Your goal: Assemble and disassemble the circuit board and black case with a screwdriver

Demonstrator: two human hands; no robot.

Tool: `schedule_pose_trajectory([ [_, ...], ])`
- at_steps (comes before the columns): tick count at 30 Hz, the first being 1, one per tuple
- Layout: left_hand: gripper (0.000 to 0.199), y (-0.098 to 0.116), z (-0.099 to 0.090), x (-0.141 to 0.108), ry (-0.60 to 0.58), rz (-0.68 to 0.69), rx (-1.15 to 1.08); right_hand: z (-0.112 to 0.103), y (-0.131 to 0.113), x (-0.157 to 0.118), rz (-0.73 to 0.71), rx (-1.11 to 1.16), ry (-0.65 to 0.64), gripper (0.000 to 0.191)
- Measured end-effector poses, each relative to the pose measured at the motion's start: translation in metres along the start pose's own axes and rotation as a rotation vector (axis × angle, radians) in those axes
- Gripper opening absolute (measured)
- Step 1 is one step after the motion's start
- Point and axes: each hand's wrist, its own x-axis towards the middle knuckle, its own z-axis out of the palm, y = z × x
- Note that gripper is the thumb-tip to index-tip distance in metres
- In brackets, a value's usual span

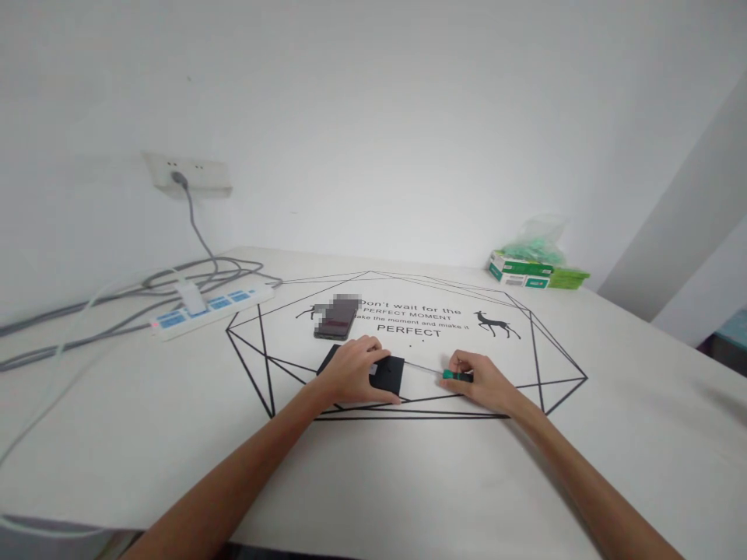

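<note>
Centrally, we see the left hand (350, 373) laid over a flat black rectangular case (390, 376), grasping it with the fingers at the far edge and the thumb at the near edge. We judge that this span steadies the case against sideways force while leaving its right end exposed. In the right hand (487, 383), we find a slim metal-shafted screwdriver with a green-and-black handle (452, 375), held between thumb and curled fingers. Its shaft points toward the left hand, with the tip at the case's right edge; we cannot tell whether they touch. The low, nearly level grip seems chosen to align the shaft with that edge.

Just beyond the left hand, we note a dark glossy smartphone (338, 320), apparently set apart from the held pieces. Both hands work above a white tabletop (432, 482) printed with black lines, lettering and deer. Farther out to the left of the left hand, we find a white power strip with blue panels (225, 309) and looping grey cables (238, 266); beyond the right hand, green-and-white cardboard boxes (521, 269) support a clear plastic bag with pale green contents (538, 243).
</note>
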Motion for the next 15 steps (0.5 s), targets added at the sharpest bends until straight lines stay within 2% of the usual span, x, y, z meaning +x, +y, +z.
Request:
schedule_pose_trajectory([
  [5, 0.081, -0.001, 0.003, -0.001, 0.015, -0.007, 0.025, -0.002, -0.006, -0.002, -0.049, -0.109, 0.019, 0.039],
  [10, 0.083, -0.002, 0.004, -0.002, 0.014, -0.008, 0.018, -0.01, -0.008, -0.004, -0.039, -0.201, -0.029, 0.038],
  [15, 0.082, 0.0, 0.002, -0.002, -0.015, -0.046, 0.016, -0.013, -0.003, -0.003, -0.03, -0.111, -0.104, 0.04],
])
